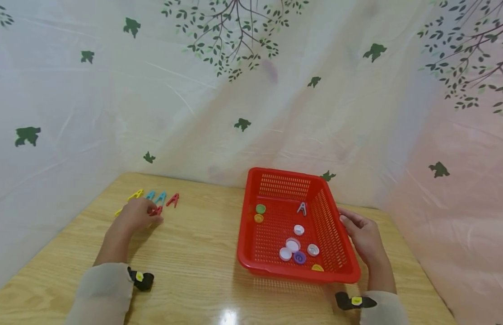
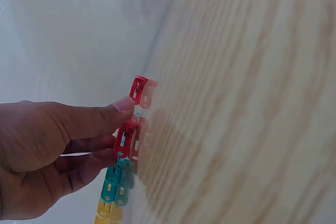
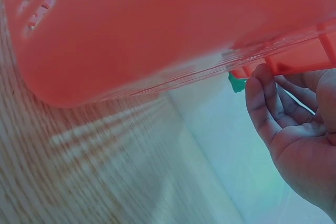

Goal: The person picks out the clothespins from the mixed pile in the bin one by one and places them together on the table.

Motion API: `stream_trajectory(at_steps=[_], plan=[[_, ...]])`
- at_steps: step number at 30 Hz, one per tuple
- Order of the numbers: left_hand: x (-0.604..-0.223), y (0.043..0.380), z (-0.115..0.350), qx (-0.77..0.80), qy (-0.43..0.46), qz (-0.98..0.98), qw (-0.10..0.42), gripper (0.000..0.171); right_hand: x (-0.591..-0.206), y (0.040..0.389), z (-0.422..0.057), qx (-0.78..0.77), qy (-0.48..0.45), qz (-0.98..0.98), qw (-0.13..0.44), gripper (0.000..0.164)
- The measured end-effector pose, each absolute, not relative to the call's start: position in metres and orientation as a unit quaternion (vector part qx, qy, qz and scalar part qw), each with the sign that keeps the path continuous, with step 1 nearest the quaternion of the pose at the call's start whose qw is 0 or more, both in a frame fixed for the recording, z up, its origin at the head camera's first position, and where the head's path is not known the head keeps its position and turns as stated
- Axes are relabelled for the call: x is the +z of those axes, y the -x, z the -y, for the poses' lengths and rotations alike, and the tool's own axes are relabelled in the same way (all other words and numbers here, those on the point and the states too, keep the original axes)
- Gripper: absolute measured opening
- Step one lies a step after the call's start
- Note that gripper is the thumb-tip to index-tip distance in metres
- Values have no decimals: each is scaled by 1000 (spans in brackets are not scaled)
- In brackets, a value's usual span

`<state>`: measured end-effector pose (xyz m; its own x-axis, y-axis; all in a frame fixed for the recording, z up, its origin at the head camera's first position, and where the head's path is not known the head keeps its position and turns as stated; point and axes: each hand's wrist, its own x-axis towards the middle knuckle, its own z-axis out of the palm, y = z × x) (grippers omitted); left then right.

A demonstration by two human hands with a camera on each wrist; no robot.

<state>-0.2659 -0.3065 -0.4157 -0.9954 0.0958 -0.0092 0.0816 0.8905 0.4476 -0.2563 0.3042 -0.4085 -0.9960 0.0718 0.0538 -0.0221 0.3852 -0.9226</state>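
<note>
At the table's left, my left hand (image 1: 135, 214) pinches a red clothespin (image 2: 124, 139) between thumb and fingers, low over the wood. A second red clothespin (image 1: 173, 200) lies just beyond the fingertips. Two blue clothespins (image 1: 160, 198) and yellow clothespins (image 1: 135, 194) sit around that hand, partly hidden behind it. With its fingers curled under the rim, my right hand (image 1: 363, 237) holds the right side of a red plastic basket (image 1: 245, 234). Inside the basket are a grey clothespin (image 1: 302, 208) and several bottle caps, among them a purple cap (image 1: 299, 257) and a green cap (image 1: 260, 209).
The wooden table (image 1: 194, 253) ends at a pale curtain (image 1: 186, 113) printed with leaves, which hangs behind and along both sides. The basket's front edge appears raised, with its shadow on the wood below.
</note>
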Motion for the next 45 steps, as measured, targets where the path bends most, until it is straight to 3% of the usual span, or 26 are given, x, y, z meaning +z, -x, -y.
stream_trajectory(at_steps=[12, 31, 38, 45], plan=[[-418, 269, 308, 251, -104, -962, 8, 19, -407, 255, -305, 550, 15, 834, 46, 54], [-421, 274, 316, 231, -106, -967, -10, 30, -407, 257, -304, 548, 21, 835, 46, 56], [-412, 269, 312, 233, -121, -965, -20, 11, -406, 257, -302, 553, 24, 832, 40, 56], [-400, 269, 292, 213, -150, -964, -62, 31, -406, 256, -301, 551, 28, 833, 33, 56]])
